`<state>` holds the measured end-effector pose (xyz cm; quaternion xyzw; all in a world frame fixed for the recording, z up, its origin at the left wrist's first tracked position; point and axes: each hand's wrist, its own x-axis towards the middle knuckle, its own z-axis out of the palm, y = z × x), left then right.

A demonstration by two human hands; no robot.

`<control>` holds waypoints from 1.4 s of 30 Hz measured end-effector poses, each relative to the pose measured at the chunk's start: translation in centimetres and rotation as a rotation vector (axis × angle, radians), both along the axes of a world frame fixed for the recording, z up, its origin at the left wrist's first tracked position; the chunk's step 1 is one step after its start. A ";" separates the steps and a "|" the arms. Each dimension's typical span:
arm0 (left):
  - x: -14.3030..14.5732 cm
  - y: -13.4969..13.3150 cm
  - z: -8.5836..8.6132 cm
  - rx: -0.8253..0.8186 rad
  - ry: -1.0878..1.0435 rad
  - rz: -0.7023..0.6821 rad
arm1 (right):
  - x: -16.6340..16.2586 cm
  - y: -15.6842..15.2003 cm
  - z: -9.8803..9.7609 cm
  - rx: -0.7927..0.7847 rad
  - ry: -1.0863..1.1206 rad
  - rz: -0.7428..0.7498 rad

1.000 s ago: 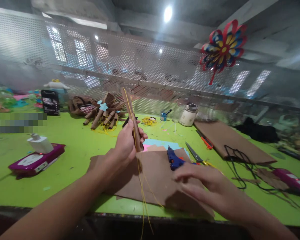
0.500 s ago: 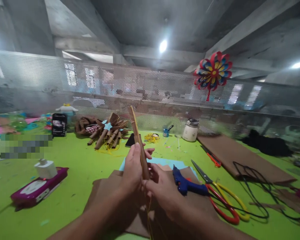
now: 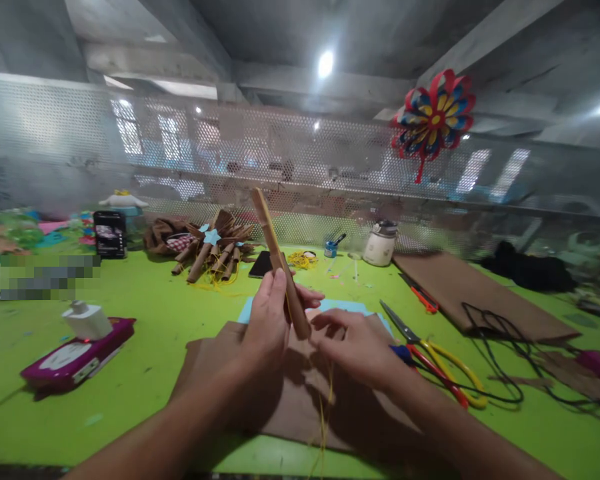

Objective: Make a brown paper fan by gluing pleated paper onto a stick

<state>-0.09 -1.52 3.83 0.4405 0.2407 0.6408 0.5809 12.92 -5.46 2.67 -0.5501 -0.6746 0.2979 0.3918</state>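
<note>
My left hand (image 3: 270, 313) is wrapped round a rolled brown paper tube (image 3: 291, 293), which leans with its top to the left. Yellow string (image 3: 324, 413) runs along the tube and hangs in loose strands below my right hand. At the tube's lower end, my right hand (image 3: 353, 340) has its thumb and forefinger pinched together on the string. Under both hands lies a brown paper sheet (image 3: 210, 367), with light blue paper (image 3: 355, 307) behind it. Scissors with red and yellow handles (image 3: 415, 339) lie right of my right hand, beside a mostly hidden blue glue gun (image 3: 404, 355).
A magenta power strip (image 3: 80, 353) holds a white plug at left. Brown paper rolls with a blue star (image 3: 211, 238) lie at the back, near a phone (image 3: 261, 265). At right are a cutter (image 3: 425, 300), folded brown paper (image 3: 480, 293), black cable (image 3: 495, 353) and a white bottle (image 3: 380, 245).
My right hand has moved right and slightly up, from gripping the tube's lower part to its bottom end. It now covers much of the glue gun. The camera view has tilted down a little.
</note>
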 end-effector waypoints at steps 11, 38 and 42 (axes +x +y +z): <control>0.0 0.3 0.5 0.047 -0.068 0.054 | -0.4 0.7 -0.6 0.137 0.309 0.083; 0.5 1.4 -0.9 -0.153 -0.090 0.031 | -1.6 0.4 -3.0 0.310 -0.150 -0.033; 0.4 1.1 -0.7 -0.201 -0.109 0.023 | -1.3 0.6 -3.0 0.289 -0.019 -0.005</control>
